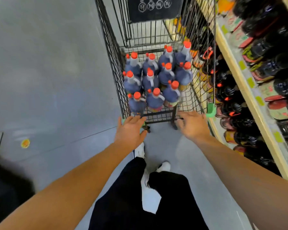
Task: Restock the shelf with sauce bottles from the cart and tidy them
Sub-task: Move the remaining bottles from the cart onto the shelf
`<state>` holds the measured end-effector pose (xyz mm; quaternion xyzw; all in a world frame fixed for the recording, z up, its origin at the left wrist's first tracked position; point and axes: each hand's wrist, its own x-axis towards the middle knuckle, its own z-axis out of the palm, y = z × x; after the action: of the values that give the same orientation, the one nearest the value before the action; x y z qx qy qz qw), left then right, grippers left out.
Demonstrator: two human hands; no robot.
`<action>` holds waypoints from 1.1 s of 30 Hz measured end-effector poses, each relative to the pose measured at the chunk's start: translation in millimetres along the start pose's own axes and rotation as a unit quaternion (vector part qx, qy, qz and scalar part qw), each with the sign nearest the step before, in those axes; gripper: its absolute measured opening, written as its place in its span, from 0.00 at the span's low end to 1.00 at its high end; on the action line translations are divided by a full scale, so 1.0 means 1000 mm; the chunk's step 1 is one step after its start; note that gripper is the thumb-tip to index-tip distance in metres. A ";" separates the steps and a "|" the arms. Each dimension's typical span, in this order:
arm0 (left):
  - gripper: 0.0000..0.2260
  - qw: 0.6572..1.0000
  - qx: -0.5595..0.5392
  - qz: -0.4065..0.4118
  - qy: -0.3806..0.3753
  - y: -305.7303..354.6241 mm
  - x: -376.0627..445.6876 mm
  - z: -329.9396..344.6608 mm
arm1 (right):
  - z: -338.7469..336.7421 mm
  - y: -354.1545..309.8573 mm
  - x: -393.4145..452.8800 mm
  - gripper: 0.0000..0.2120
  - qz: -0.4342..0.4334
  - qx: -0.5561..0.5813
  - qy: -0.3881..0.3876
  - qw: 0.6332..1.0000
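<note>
Grey shop flooring (48, 72) runs down the aisle under me, with a black wire shopping cart (110, 52) parked just beside the cream-edged shelf (239, 77) on my right, whose tiers are packed with dark bottles. Standing upright in the cart's near end are the dark-blue plastic sauce bottles with orange-red caps (156, 77), clustered in rough rows toward its left and middle. My left hand (130, 130) is spread flat, fingers straight, at the cart's near left corner; my right hand (190, 123) hovers with fingers loosely curled at the near right corner, gripping nothing I can see. No bottle looks lifted yet, so I judge the restock is only starting. My worry: the bottles stand tight and tall, so pulling one from the middle could knock its neighbours over, and a nudge on the rim might roll the cart into the shelf.
</note>
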<state>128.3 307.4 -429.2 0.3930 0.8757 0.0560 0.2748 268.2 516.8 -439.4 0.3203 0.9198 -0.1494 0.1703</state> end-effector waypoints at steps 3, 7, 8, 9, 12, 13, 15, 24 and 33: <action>0.24 1.000 0.011 -0.018 -0.004 0.002 -0.004 0.019 | 0.011 0.019 -0.003 0.16 -0.009 0.001 -0.016 1.000; 0.21 0.997 0.006 -0.037 0.063 0.016 -0.005 0.033 | 0.015 0.028 -0.002 0.14 -0.040 -0.012 0.043 0.998; 0.21 0.996 0.004 -0.042 0.079 0.019 -0.007 0.037 | 0.016 0.029 -0.003 0.13 -0.035 -0.002 0.049 0.998; 0.20 0.995 0.005 -0.044 0.084 0.021 -0.008 0.040 | 0.016 0.029 -0.004 0.13 -0.031 0.004 0.052 0.998; 0.20 0.993 0.001 -0.062 0.097 0.033 -0.019 0.051 | 0.020 0.035 -0.014 0.10 -0.035 -0.022 0.052 0.998; 0.20 0.992 -0.005 -0.065 0.103 0.037 -0.024 0.056 | 0.024 0.038 -0.019 0.09 -0.040 -0.029 0.057 0.997; 0.22 0.991 -0.011 -0.067 0.111 0.045 -0.036 0.066 | 0.031 0.047 -0.031 0.08 -0.046 -0.032 0.068 0.996; 0.21 0.990 0.000 -0.074 0.122 0.084 -0.092 0.108 | 0.048 0.079 -0.089 0.06 -0.069 0.028 0.111 0.991; 0.17 0.987 0.010 -0.087 0.136 0.076 -0.158 0.143 | 0.084 0.064 -0.161 0.09 -0.062 0.019 0.107 0.992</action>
<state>338.7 228.4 -456.6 0.3068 0.9364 0.0757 0.1527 445.6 445.8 -459.7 0.2801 0.9479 -0.1418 0.0551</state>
